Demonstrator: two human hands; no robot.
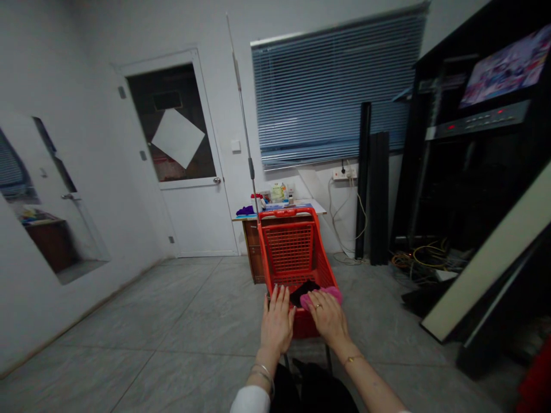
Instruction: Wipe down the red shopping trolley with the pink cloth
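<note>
A red plastic shopping cart point(289, 252) stands directly in front of me, with a grid-patterned panel at its far end. My left hand point(276, 322) lies on the near rim, its fingers stretched forward and holding nothing. My right hand point(329, 322) is closed over a pink cloth point(332, 293), pressing it against the near right part of the rim. Something black and soft point(303, 292) lies in the basket beside the cloth. A long thin metal pole point(244, 109) rises steeply at the cart's left side; its lower end is hidden.
Behind the cart, a desk point(253, 252) carries bottles and a purple cloth point(245, 210). A white door point(198, 221) stands at the back left. On the right are leaning boards point(486, 264), loose cables point(426, 255) and a dark rack point(456, 166) with a screen.
</note>
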